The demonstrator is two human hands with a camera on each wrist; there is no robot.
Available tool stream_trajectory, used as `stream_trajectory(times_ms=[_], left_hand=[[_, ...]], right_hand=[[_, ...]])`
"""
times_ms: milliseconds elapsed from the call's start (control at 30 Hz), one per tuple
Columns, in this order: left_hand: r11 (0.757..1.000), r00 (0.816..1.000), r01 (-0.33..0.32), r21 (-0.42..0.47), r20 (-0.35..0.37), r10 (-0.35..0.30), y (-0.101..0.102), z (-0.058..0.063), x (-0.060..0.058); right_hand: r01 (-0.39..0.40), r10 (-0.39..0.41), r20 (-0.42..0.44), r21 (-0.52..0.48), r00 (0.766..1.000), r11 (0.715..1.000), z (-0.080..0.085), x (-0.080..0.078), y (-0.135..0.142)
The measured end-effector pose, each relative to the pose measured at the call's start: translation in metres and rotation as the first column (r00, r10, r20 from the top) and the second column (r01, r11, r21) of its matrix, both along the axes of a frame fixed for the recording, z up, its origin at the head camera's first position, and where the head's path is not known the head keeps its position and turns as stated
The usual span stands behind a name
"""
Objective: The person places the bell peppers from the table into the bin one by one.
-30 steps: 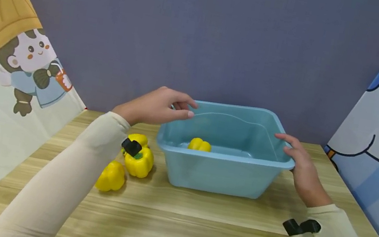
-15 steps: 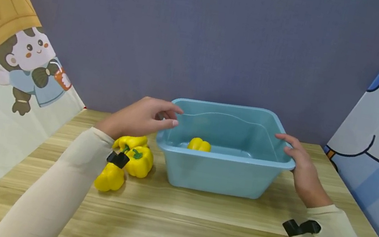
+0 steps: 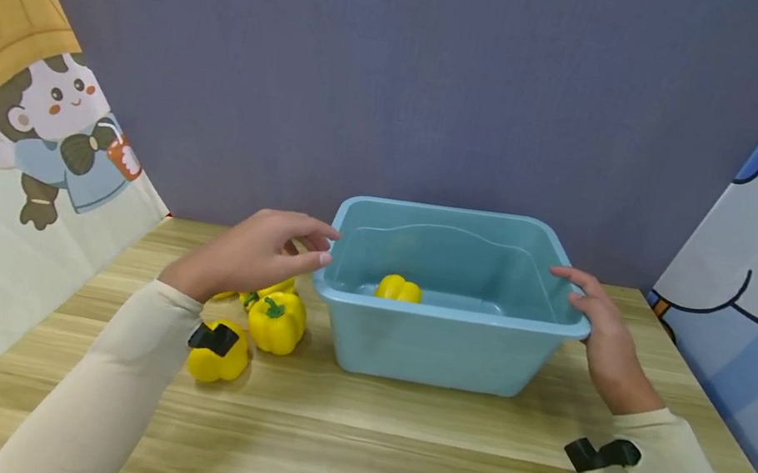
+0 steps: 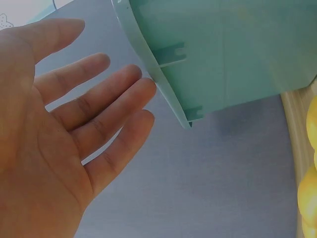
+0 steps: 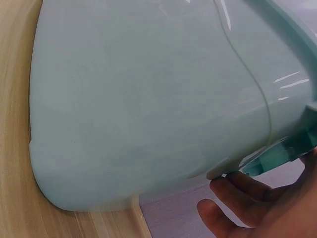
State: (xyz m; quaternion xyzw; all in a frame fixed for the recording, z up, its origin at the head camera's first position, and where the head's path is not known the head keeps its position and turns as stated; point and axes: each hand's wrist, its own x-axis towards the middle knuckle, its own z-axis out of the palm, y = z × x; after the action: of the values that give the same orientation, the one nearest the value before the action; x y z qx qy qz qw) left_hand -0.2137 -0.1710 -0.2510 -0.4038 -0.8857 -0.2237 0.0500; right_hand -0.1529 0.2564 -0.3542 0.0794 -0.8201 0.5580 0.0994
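Blue plastic first: the bin (image 3: 435, 352) sits upright on the wooden table (image 3: 349, 451), just as it sat a second ago, one yellow inside pepper (image 3: 399, 288) resting on its floor toward the left end. And the left hand (image 3: 252, 255) is the mover! A second ago it was over the bin's left rim; half a second ago it was drawing back across that edge; now it's lower and further left, above the loose peppers. It's holding nothing, palm bare, fingers relaxed and spread in the wrist view, tips right by the rim; whether they touch it, I can't tell.

Over on the other side, no change: the right hand (image 3: 608, 340) keeps its grip on the bin's right rim, fingertips tucked beneath the lip against the outer wall.

Now the loose peppers, all left of the bin. The stemmed pepper (image 3: 275, 324) shows its green top clearly, hidden behind the wrist clip (image 3: 214, 338) a second ago. The near pepper (image 3: 219, 367) lies closest to the person, that same clip now crossing in front of it. The back pepper (image 3: 280, 287), in fuller view half a second ago, is now partly covered by the lowered hand.
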Motion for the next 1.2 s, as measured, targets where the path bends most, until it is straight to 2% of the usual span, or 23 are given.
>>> stream_trajectory(times_ms=[233,400,933,1200], left_hand=[[0.999,1.000,-0.011,0.037,0.014,0.010,-0.018,-0.006,0.009],[0.999,0.999,-0.035,0.029,0.030,0.034,-0.034,-0.011,0.012],[0.999,0.997,-0.046,0.030,0.056,0.044,-0.059,-0.031,0.019],[0.997,0.991,-0.068,0.021,0.116,0.065,-0.067,-0.040,0.023]], right_hand=[[0.009,-0.009,-0.009,0.013,1.000,1.000,0.001,0.004,-0.006],[0.004,-0.004,-0.008,0.015,1.000,1.000,0.002,0.009,-0.008],[0.021,-0.021,-0.024,-0.016,0.999,1.000,0.002,0.019,-0.013],[0.024,-0.024,-0.027,-0.005,0.999,1.000,0.003,0.023,-0.016]])
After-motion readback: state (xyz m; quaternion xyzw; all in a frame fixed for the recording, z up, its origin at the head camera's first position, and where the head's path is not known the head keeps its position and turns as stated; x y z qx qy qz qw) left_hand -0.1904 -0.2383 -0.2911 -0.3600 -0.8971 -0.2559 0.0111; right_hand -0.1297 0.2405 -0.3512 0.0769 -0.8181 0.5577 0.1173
